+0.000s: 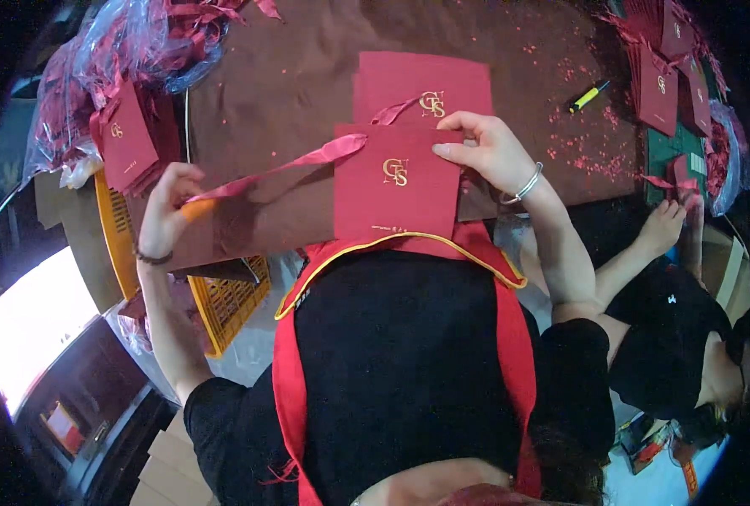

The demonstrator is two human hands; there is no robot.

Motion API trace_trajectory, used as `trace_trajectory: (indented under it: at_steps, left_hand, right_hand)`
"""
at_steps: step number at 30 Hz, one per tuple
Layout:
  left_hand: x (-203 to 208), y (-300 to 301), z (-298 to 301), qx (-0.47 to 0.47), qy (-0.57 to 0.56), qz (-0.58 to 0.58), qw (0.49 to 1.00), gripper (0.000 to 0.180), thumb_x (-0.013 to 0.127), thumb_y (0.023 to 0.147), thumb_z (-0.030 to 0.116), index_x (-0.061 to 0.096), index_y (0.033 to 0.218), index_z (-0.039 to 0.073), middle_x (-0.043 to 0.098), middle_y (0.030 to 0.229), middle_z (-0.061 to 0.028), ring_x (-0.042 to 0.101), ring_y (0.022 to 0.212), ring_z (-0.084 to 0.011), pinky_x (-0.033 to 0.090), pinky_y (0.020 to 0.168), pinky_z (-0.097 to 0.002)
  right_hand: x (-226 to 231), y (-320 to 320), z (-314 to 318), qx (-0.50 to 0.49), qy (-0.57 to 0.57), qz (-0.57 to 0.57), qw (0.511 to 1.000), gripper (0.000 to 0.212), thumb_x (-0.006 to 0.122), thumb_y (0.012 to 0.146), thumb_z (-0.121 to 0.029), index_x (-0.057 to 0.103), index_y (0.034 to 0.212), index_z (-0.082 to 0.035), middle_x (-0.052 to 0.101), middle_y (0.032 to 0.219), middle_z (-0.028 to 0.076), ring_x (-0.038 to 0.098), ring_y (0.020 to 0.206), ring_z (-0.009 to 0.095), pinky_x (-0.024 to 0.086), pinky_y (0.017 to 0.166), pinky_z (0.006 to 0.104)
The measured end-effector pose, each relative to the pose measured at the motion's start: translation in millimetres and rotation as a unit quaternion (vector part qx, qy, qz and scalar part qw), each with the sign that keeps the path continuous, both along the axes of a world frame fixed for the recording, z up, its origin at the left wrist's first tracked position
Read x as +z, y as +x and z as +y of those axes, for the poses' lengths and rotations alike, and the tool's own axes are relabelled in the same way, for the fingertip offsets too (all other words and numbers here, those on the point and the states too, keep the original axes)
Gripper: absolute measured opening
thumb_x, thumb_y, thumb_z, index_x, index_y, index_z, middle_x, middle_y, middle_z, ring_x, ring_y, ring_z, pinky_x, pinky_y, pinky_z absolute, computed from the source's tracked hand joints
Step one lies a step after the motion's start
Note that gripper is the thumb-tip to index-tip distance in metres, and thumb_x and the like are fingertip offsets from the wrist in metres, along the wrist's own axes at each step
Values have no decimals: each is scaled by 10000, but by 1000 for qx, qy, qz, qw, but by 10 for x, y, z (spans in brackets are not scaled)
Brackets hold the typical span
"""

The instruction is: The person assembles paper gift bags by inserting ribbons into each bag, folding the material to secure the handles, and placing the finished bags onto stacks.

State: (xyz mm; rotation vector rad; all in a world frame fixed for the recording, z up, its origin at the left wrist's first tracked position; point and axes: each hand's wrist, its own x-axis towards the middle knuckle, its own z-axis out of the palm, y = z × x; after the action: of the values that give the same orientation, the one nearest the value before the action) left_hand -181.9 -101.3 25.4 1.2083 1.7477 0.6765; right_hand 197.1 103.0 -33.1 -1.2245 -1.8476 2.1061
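Right, both hands are busy at the near edge of the brown-covered table. Out to the side goes the left hand, its fingers closed on the end of a pink ribbon; something orange covers one of those fingers. That ribbon stretches across, rising a little, to the upper part of a flat red paper piece with a gold emblem, directly before the wearer's chest. And there's the right hand, thumb in front, pinching the piece by its upper right corner, a silvery bracelet round the wrist. Just behind, partly covered, more red pieces lie overlapping on the cloth. Over to the right, a yellow cutter lies among scattered red scraps. Farther along, a co-worker's hand is up close to another pink ribbon; whether it grips it, I can't tell. Far left, a red bundle sits below clear plastic wrapping, and a yellow crate stands lower, beneath the table edge.
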Motion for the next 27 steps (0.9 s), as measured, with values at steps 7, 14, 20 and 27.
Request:
trace_trajectory:
  at_steps: [7, 14, 20, 27]
  left_hand:
    - [135, 301, 226, 70, 141, -206, 966, 397, 713, 743, 276, 492, 954, 23, 602, 867, -98, 592, 764, -149, 467, 667, -257]
    - [181, 1517, 1122, -304, 196, 294, 885, 219, 571, 709, 41, 565, 928, 47, 595, 832, -140, 594, 818, -319, 478, 705, -416]
    - [-174, 1764, 1479, -255, 100, 60, 960, 473, 646, 725, 36, 428, 1143, 73, 605, 855, -140, 612, 763, -271, 489, 656, -358]
    - [-330, 1826, 1188, -195, 310, 135, 921, 246, 626, 771, 80, 570, 1007, 38, 591, 866, -126, 587, 798, -279, 479, 686, -364]
  right_hand:
    - [-65, -37, -16, 0, 64, 12, 998, 287, 661, 779, -170, 583, 1003, -8, 543, 573, 5, 479, 477, 61, 376, 440, 257]
    - [-83, -72, -66, 16, 135, -13, 991, 244, 648, 806, -141, 566, 998, -15, 489, 603, -52, 427, 541, 10, 339, 470, 195]
    - [51, -141, -70, 57, 98, -83, 990, 215, 621, 819, -93, 550, 1000, 0, 597, 802, 3, 549, 686, 35, 449, 597, 193]
    - [-4, -105, -55, 30, 62, -40, 997, 212, 612, 824, -82, 549, 1008, 1, 596, 788, -6, 553, 703, 36, 436, 580, 181]
